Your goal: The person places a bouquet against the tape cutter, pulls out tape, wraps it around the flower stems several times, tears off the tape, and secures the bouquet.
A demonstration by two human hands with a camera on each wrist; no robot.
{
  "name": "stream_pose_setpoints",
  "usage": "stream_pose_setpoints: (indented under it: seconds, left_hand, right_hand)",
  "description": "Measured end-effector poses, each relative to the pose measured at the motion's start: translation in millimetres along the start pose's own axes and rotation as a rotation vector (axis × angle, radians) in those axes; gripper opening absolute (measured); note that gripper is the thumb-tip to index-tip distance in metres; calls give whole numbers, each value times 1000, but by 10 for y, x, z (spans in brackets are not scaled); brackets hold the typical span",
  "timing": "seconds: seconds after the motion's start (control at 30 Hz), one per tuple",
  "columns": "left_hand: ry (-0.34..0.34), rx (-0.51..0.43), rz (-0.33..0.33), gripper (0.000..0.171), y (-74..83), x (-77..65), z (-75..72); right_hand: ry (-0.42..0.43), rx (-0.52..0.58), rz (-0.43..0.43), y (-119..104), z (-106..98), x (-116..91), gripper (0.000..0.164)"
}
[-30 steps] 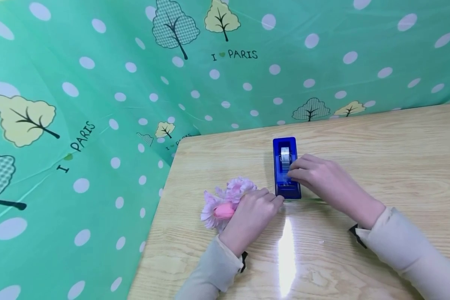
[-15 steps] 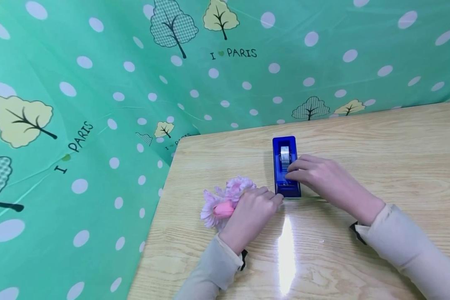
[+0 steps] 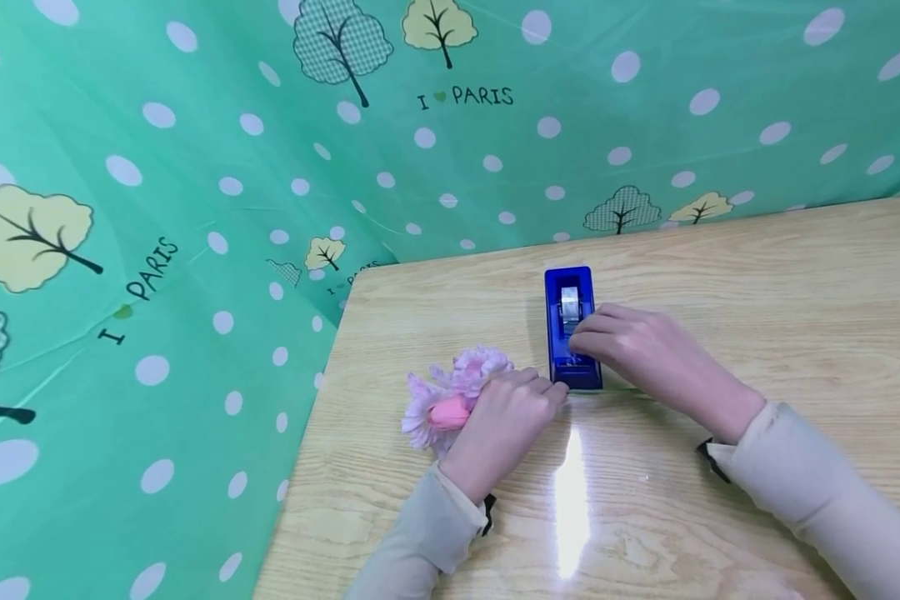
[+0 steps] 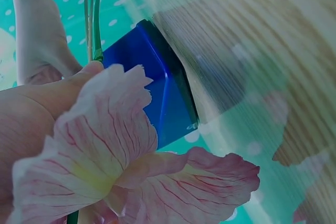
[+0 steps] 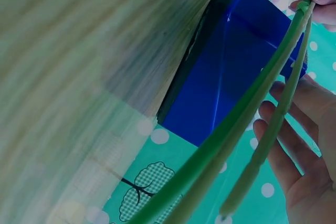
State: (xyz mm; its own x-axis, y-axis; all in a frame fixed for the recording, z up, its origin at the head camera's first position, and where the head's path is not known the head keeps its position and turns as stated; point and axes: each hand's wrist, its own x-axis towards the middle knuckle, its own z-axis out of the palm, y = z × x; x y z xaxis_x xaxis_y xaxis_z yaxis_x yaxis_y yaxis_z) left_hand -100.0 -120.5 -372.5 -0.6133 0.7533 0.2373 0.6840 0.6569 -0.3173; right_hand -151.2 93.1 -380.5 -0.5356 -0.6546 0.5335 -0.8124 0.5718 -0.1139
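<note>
My left hand (image 3: 504,425) grips a bunch of artificial flowers by the stems, with ruffled pale-pink blooms (image 3: 420,415) and a pink tulip bud (image 3: 448,412) showing on its left. The green stems (image 5: 262,98) run out past its thumb to the right, in front of a blue tape dispenser (image 3: 579,379). A roll of clear tape (image 3: 569,302) sits in the dispenser. Over its right side reaches my right hand (image 3: 641,343), fingertips together at the tape between roll and cutter end; I cannot tell whether they pinch it. In the right wrist view the other fingers (image 5: 281,156) are loosely bent.
The dispenser stands on a glossy wood-grain table (image 3: 795,317) with a bright light reflection near the front. A green cloth (image 3: 495,167) with white dots and printed trees hangs behind and along the left side.
My right fingertips have drawn closer together and shifted slightly left over the tape. The left hand stays on the flower stems. The head view has tipped slightly downward.
</note>
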Motion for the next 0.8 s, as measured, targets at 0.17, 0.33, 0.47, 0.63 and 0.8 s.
stream_pose_setpoints:
  seconds: [0.17,0.33,0.47,0.63,0.8]
  left_hand:
    - [-5,-7,5,10,3,7,-11]
    - [-17,-8,7,12,5,11,-21]
    - [-20,-2,8,14,6,12,-18]
    - [-11,10,13,15,9,11,-8]
    - [-13,7,13,15,12,11,-3]
  right_hand:
    - [35,18,11,-10,14,25,21]
    - [34,74,52,-23,27,30,20]
    - [18,107,92,-31,39,31,20]
    - [27,115,112,-41,48,34,19]
    - [86,122,76,-40,57,57,18]
